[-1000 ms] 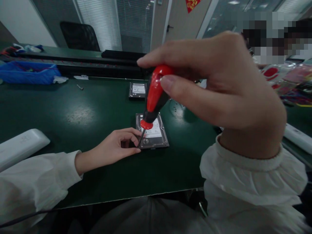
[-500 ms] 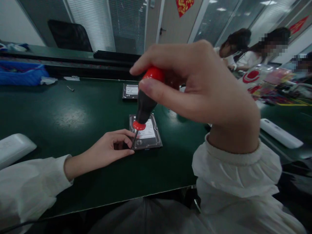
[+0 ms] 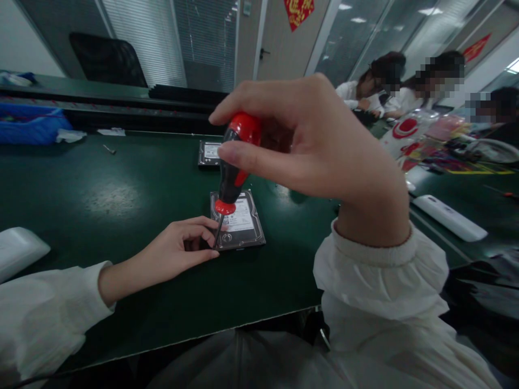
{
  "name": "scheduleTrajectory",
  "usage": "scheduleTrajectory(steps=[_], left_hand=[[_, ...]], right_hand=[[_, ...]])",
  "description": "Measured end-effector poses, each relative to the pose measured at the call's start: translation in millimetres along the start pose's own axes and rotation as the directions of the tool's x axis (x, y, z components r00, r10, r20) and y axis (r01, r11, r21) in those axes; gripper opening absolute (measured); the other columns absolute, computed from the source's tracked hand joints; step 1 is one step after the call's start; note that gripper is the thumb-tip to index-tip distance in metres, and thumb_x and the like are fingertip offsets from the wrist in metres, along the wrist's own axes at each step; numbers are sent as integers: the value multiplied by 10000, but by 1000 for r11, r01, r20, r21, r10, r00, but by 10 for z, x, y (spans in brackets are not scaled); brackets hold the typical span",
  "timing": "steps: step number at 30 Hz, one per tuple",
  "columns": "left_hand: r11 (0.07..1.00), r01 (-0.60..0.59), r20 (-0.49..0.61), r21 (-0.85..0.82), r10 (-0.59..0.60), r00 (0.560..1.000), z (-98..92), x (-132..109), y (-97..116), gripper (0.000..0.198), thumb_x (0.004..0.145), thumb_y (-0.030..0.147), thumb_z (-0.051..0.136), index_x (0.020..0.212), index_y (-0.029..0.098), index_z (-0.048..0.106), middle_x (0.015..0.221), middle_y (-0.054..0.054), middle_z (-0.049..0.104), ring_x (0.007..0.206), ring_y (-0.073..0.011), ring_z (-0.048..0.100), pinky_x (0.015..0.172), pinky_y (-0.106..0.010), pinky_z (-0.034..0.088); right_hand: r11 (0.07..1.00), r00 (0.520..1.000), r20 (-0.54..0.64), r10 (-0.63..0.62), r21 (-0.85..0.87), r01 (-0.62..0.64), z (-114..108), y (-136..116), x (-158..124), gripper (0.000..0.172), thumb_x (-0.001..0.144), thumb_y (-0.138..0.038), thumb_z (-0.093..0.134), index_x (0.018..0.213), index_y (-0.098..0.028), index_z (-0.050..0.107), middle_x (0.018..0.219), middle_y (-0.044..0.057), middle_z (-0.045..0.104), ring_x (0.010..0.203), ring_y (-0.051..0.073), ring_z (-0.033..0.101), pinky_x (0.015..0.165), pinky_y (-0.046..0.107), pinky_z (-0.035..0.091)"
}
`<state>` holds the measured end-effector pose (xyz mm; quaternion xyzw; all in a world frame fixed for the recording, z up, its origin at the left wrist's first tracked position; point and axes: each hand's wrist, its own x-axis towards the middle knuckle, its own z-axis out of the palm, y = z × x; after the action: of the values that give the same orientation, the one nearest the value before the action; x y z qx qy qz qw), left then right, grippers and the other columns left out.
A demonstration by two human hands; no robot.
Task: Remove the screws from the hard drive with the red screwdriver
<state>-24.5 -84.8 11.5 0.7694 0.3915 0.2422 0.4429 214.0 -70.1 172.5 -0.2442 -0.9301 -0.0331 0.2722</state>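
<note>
A hard drive [image 3: 246, 232] lies label up on the green table. My right hand [image 3: 295, 138] is closed around the red and black handle of a screwdriver [image 3: 233, 178], which leans above the drive. Its shaft points down at the drive's near left corner; the exact tip is hard to make out beside my fingers. My left hand [image 3: 182, 243] grips that same corner, thumb at the front edge and fingers curled along the left side. Behind the screwdriver sits a second hard drive [image 3: 207, 154], partly hidden by my right hand.
A blue bin [image 3: 32, 127] stands at the far left, with white scraps beside it. White devices lie at the left edge [image 3: 22, 251] and at right [image 3: 450, 217]. Plastic bags and colored wires [image 3: 466, 151] are heaped at the right back, near several seated people.
The screwdriver handle has turned in my right hand, so a red side panel now shows. My left hand keeps its place on the drive. The whole view has shifted slightly.
</note>
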Motion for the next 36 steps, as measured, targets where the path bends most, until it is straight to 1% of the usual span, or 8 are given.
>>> scheduleTrajectory(steps=[6, 11, 13, 16, 21, 25, 29, 36], left_hand=[[1000, -3, 1, 3, 3, 1000, -1, 3, -10, 189, 837, 367, 753, 748, 207, 706, 1272, -40, 661, 1095, -227, 662, 874, -335, 589], [999, 5, 5, 44, -5, 1000, -10, -1, -47, 202, 838, 407, 754, 777, 218, 717, 1283, -40, 668, 1106, -245, 660, 871, -361, 591], [999, 5, -8, 38, -5, 1000, -3, -6, -68, 215, 835, 421, 755, 785, 216, 715, 1277, -44, 673, 1064, -239, 673, 836, -354, 595], [999, 6, -19, 32, -6, 1000, 11, -11, -82, 239, 831, 434, 756, 776, 208, 700, 1286, -52, 670, 994, -224, 681, 747, -324, 594], [998, 9, -18, 65, -8, 1000, 18, -14, -63, 264, 838, 446, 745, 753, 202, 694, 1285, -52, 664, 868, -184, 668, 653, -293, 575], [995, 10, -39, 98, -6, 999, 4, -21, -52, 263, 829, 440, 751, 755, 194, 694, 1320, -53, 623, 790, -144, 638, 609, -267, 566], [986, 12, -64, 164, -1, 998, -9, -26, -60, 265, 816, 421, 762, 741, 178, 687, 1324, -54, 579, 702, -91, 578, 569, -236, 551], [984, -17, -62, 177, 29, 998, -8, -33, -73, 275, 831, 425, 760, 744, 178, 675, 1278, -41, 562, 646, -60, 526, 546, -217, 518]], right_hand=[[996, 1000, -18, 20, 88, -19, -6, 9, -9, 576, 963, -393, 487, 1398, -25, 569, 948, 74, 689, 687, 94, 560, 624, 247, 417], [999, 998, -54, -36, 19, 37, 14, 16, 2, 467, 970, -458, 498, 1070, -59, 720, 857, 62, 674, 780, 109, 590, 834, 271, 488], [996, 996, -53, -74, 42, 77, 15, 26, -6, 453, 973, -368, 461, 1178, -30, 683, 936, 78, 690, 867, 123, 603, 885, 283, 490], [994, 998, -7, -62, 86, 62, 8, 28, -19, 536, 960, -279, 388, 1365, 24, 564, 1085, 106, 687, 853, 110, 578, 797, 259, 483], [999, 998, -56, -26, 27, 28, 10, 22, 24, 471, 958, -420, 517, 1102, -7, 692, 880, 59, 643, 624, 57, 448, 667, 226, 474], [999, 999, -18, -51, -6, 50, -10, 27, 47, 372, 970, -386, 533, 1073, -65, 690, 919, 47, 680, 727, 61, 551, 768, 215, 516], [998, 997, -41, -59, -12, 59, -38, 33, 24, 462, 976, -484, 508, 1143, -94, 692, 1043, 67, 729, 861, 88, 639, 749, 207, 526], [989, 990, -69, -125, -82, 119, -15, -9, 52, 445, 969, -486, 533, 891, -92, 726, 852, 17, 714, 702, 38, 558, 680, 196, 460]])
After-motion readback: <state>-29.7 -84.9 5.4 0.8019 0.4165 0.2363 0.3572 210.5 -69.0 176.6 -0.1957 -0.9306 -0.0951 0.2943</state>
